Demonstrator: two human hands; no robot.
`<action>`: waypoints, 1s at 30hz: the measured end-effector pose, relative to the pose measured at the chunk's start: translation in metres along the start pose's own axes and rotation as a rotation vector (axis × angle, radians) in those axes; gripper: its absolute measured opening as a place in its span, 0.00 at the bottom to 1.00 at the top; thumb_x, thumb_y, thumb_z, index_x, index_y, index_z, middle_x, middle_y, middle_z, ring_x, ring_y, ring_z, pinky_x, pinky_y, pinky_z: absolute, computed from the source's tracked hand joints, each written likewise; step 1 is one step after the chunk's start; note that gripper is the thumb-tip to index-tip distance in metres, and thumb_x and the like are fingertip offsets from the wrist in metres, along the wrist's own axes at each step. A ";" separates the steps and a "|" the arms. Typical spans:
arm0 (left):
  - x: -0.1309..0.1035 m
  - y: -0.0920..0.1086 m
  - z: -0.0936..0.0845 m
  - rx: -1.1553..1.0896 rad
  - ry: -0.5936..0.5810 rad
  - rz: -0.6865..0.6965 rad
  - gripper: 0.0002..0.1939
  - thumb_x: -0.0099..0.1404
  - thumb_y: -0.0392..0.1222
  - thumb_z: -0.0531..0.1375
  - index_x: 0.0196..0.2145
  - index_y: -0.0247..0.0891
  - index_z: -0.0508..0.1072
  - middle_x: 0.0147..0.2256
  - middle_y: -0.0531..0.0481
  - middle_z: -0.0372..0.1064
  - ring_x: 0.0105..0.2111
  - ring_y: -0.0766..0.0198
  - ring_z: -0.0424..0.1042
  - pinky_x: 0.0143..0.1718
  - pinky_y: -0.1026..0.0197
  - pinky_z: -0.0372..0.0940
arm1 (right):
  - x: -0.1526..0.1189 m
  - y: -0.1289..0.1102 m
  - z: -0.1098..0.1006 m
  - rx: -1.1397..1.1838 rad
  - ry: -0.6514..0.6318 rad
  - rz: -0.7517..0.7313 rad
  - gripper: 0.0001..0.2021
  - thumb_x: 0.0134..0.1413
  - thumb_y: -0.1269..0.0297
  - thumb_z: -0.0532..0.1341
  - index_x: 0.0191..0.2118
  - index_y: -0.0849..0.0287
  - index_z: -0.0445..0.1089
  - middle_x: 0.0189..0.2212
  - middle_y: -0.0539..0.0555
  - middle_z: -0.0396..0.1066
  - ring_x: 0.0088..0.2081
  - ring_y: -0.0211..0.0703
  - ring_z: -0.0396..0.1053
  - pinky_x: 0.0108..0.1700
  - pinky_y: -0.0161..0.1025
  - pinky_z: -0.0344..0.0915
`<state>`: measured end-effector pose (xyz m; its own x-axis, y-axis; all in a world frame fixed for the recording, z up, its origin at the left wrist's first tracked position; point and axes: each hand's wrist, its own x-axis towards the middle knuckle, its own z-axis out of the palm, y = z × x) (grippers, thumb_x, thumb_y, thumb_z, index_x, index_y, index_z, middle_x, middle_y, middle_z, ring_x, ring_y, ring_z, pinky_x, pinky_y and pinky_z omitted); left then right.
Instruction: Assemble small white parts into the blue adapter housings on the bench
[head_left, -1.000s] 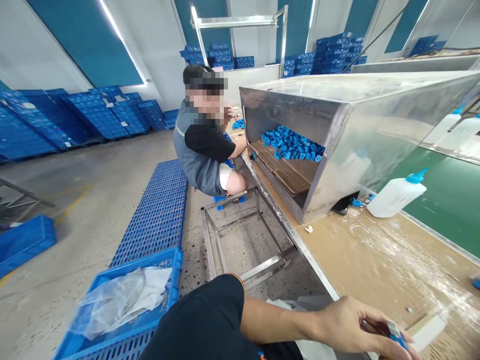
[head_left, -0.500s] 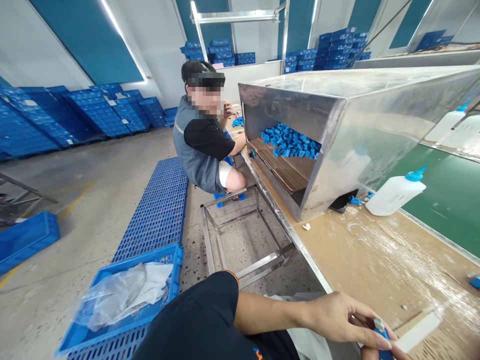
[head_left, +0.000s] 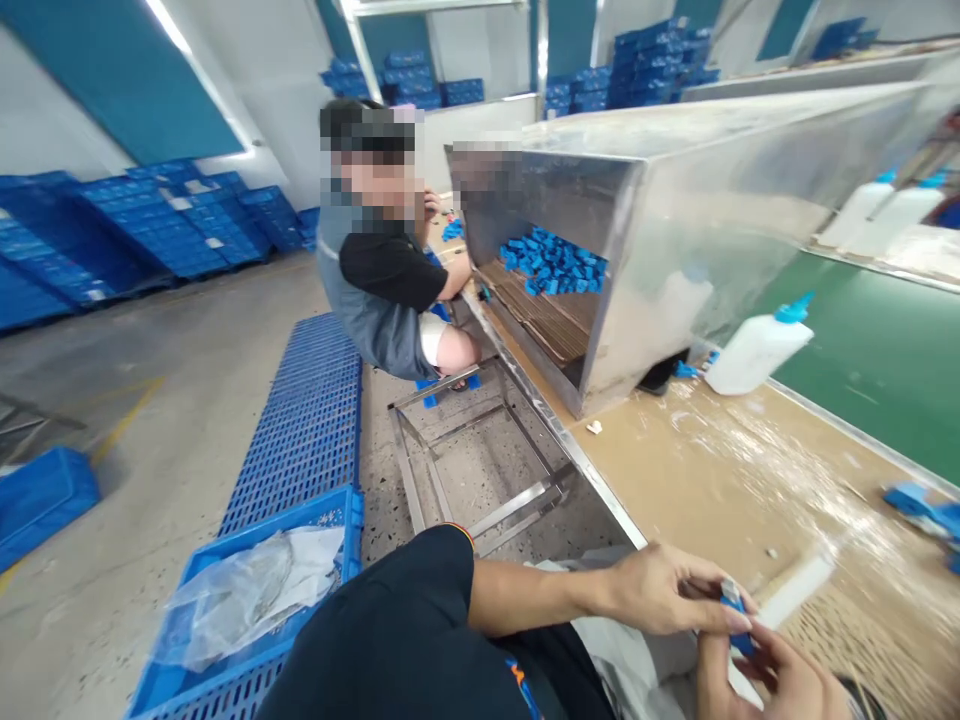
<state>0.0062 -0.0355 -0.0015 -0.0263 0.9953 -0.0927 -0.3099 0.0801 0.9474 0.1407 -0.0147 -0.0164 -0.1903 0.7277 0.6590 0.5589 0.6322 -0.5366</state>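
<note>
Low at the right of the head view, my left hand (head_left: 667, 592) pinches a small blue plastic part (head_left: 741, 637) between thumb and fingers. A pale grey piece (head_left: 730, 590) sits at the part's upper end. My right hand (head_left: 787, 678) meets it from the other side, its thumb and fingertips closed on the part's lower end. Fingers cover much of the part, so its exact kind cannot be made out. Both hands are at the near edge of the brown-topped workbench (head_left: 675, 470).
A metal hood (head_left: 697, 230) on the bench shelters a heap of blue parts (head_left: 555, 262). Beside it stand a white squeeze bottle (head_left: 757, 350) and a dark phone-like object (head_left: 664, 375). More blue parts (head_left: 919, 505) lie at right. A co-worker (head_left: 382, 290) sits beyond a metal stool frame (head_left: 517, 505).
The view has turned toward the right, bringing more blue parts on the bench into sight. My right hand shows more fully, and both hands stay on the blue part.
</note>
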 end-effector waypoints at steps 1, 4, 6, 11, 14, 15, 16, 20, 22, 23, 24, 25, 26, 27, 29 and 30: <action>-0.001 0.000 0.001 0.007 0.001 -0.002 0.46 0.47 0.77 0.69 0.46 0.30 0.80 0.42 0.41 0.78 0.46 0.49 0.78 0.59 0.50 0.69 | 0.002 -0.007 -0.003 -0.027 -0.011 -0.015 0.07 0.64 0.59 0.64 0.40 0.57 0.73 0.33 0.57 0.72 0.29 0.50 0.69 0.34 0.48 0.68; -0.002 0.001 0.007 0.037 -0.030 -0.043 0.39 0.54 0.71 0.70 0.46 0.30 0.80 0.41 0.40 0.79 0.42 0.54 0.77 0.53 0.52 0.71 | 0.004 -0.024 -0.016 -0.037 -0.049 0.004 0.09 0.70 0.58 0.58 0.41 0.57 0.71 0.35 0.58 0.72 0.33 0.48 0.70 0.37 0.45 0.68; -0.002 0.003 0.011 0.084 -0.127 -0.063 0.31 0.60 0.62 0.69 0.50 0.31 0.79 0.42 0.41 0.80 0.41 0.56 0.78 0.51 0.55 0.71 | 0.003 -0.026 -0.027 -0.049 -0.033 0.061 0.08 0.70 0.58 0.59 0.42 0.57 0.71 0.37 0.58 0.73 0.33 0.47 0.71 0.36 0.43 0.68; 0.026 0.026 0.011 0.411 -0.243 -0.077 0.28 0.69 0.41 0.63 0.65 0.33 0.68 0.52 0.37 0.79 0.40 0.60 0.80 0.43 0.59 0.74 | -0.016 0.012 -0.094 -0.281 -0.015 0.298 0.09 0.68 0.55 0.60 0.44 0.54 0.72 0.37 0.57 0.74 0.28 0.46 0.70 0.31 0.44 0.68; 0.084 0.046 0.013 0.682 -0.148 0.035 0.20 0.71 0.35 0.58 0.59 0.31 0.73 0.49 0.38 0.79 0.44 0.58 0.79 0.50 0.55 0.73 | -0.029 0.069 -0.153 -0.533 0.057 0.429 0.12 0.63 0.54 0.62 0.42 0.56 0.74 0.33 0.57 0.73 0.25 0.47 0.67 0.30 0.46 0.66; 0.109 0.052 0.016 0.724 -0.130 0.059 0.18 0.71 0.34 0.58 0.57 0.32 0.74 0.49 0.38 0.78 0.47 0.57 0.78 0.55 0.53 0.70 | -0.031 0.093 -0.171 -0.618 0.084 0.474 0.12 0.62 0.54 0.61 0.41 0.57 0.74 0.32 0.58 0.72 0.27 0.49 0.68 0.33 0.47 0.67; 0.136 0.057 0.020 0.764 -0.115 0.078 0.18 0.71 0.32 0.58 0.57 0.33 0.75 0.50 0.39 0.77 0.50 0.56 0.76 0.60 0.50 0.68 | -0.032 0.119 -0.186 -0.683 0.137 0.496 0.13 0.60 0.54 0.61 0.39 0.58 0.75 0.31 0.59 0.70 0.30 0.53 0.69 0.35 0.49 0.67; 0.228 0.063 0.045 1.125 -0.098 0.088 0.27 0.69 0.34 0.62 0.64 0.41 0.69 0.58 0.38 0.70 0.58 0.49 0.72 0.64 0.46 0.62 | -0.026 0.208 -0.224 -0.752 0.193 0.558 0.19 0.56 0.54 0.56 0.39 0.63 0.77 0.28 0.59 0.63 0.36 0.61 0.68 0.38 0.54 0.64; 0.254 0.059 0.057 1.282 -0.088 0.066 0.27 0.68 0.39 0.64 0.64 0.41 0.70 0.59 0.36 0.68 0.58 0.46 0.72 0.62 0.47 0.64 | -0.020 0.233 -0.238 -0.766 0.203 0.614 0.20 0.55 0.53 0.56 0.40 0.63 0.78 0.29 0.59 0.59 0.39 0.63 0.67 0.40 0.56 0.64; 0.260 0.057 0.061 1.309 -0.083 0.064 0.24 0.69 0.41 0.65 0.62 0.40 0.71 0.58 0.36 0.68 0.58 0.46 0.73 0.61 0.47 0.64 | -0.017 0.240 -0.243 -0.770 0.206 0.641 0.19 0.54 0.54 0.57 0.40 0.63 0.78 0.30 0.59 0.58 0.41 0.64 0.67 0.42 0.58 0.64; 0.264 0.054 0.064 1.312 -0.075 0.072 0.21 0.69 0.42 0.64 0.59 0.39 0.73 0.57 0.35 0.69 0.57 0.46 0.73 0.60 0.48 0.65 | -0.015 0.244 -0.248 -0.773 0.210 0.666 0.19 0.53 0.54 0.58 0.40 0.62 0.77 0.32 0.59 0.58 0.43 0.66 0.66 0.44 0.59 0.63; 0.266 0.052 0.065 1.304 -0.067 0.085 0.18 0.70 0.42 0.63 0.56 0.38 0.74 0.56 0.35 0.70 0.56 0.47 0.73 0.59 0.49 0.65 | -0.012 0.243 -0.251 -0.777 0.215 0.684 0.18 0.51 0.55 0.59 0.41 0.62 0.77 0.33 0.60 0.58 0.46 0.68 0.66 0.46 0.61 0.63; 0.265 0.050 0.064 1.291 -0.058 0.097 0.14 0.71 0.41 0.61 0.53 0.37 0.74 0.55 0.35 0.71 0.56 0.48 0.73 0.58 0.49 0.65 | -0.010 0.240 -0.251 -0.779 0.227 0.692 0.19 0.49 0.55 0.60 0.42 0.62 0.76 0.35 0.62 0.58 0.48 0.70 0.65 0.48 0.63 0.63; 0.264 0.050 0.063 1.278 -0.044 0.106 0.11 0.72 0.39 0.60 0.51 0.36 0.75 0.53 0.35 0.72 0.55 0.49 0.73 0.58 0.49 0.65 | -0.008 0.233 -0.250 -0.769 0.233 0.683 0.20 0.49 0.56 0.60 0.43 0.63 0.76 0.37 0.63 0.59 0.50 0.71 0.64 0.50 0.65 0.62; 0.257 0.051 0.057 1.245 -0.014 0.118 0.06 0.71 0.34 0.59 0.45 0.35 0.74 0.48 0.37 0.74 0.53 0.51 0.72 0.57 0.50 0.65 | -0.006 0.214 -0.237 -0.700 0.204 0.621 0.21 0.51 0.54 0.59 0.45 0.65 0.74 0.41 0.67 0.61 0.51 0.70 0.63 0.52 0.67 0.62; 0.252 0.053 0.053 1.222 -0.001 0.123 0.04 0.70 0.32 0.59 0.41 0.36 0.74 0.46 0.39 0.75 0.51 0.52 0.72 0.56 0.51 0.64 | -0.006 0.203 -0.226 -0.639 0.157 0.578 0.21 0.54 0.53 0.58 0.45 0.65 0.73 0.42 0.67 0.62 0.49 0.67 0.65 0.52 0.66 0.63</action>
<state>0.0336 0.2227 0.0417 0.0088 0.9998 0.0175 0.7889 -0.0177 0.6142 0.4377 0.0493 -0.0102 0.3499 0.8133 0.4648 0.8876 -0.1291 -0.4422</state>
